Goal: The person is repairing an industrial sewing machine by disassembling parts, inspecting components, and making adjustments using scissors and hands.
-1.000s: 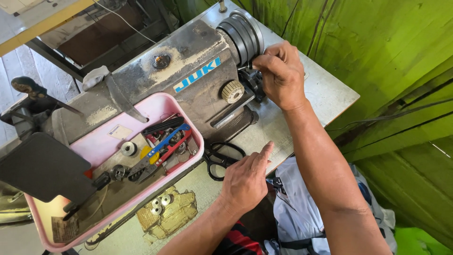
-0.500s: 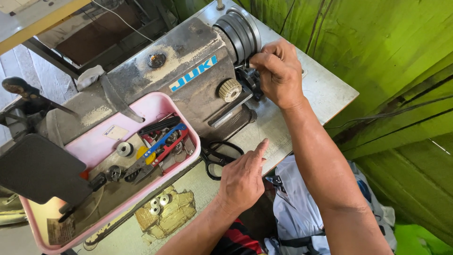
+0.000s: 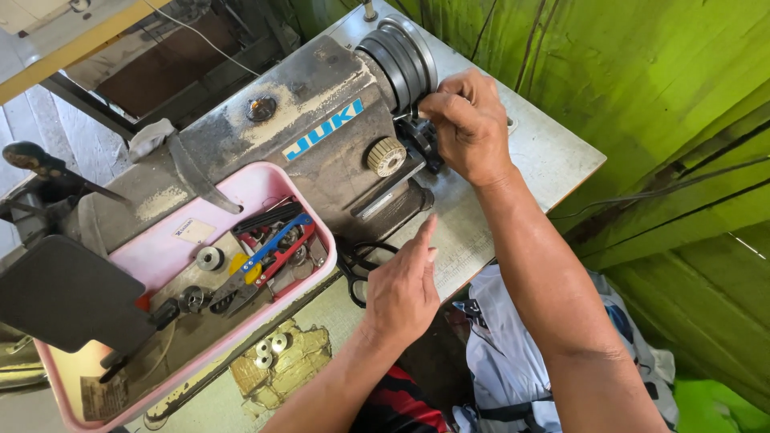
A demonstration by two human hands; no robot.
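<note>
Item: worn grey metal sewing machine (image 3: 265, 152), uncovered on pale table (image 3: 553, 152). Your right hand (image 3: 469, 124) grips its black handwheel (image 3: 405, 60); left hand (image 3: 401, 289) open, empty, beside black scissors (image 3: 361, 269). No fabric loaded.

Worn metal sewing machine (image 3: 265, 152) (glossy pink plastic tray (image 3: 265, 180)).
</note>
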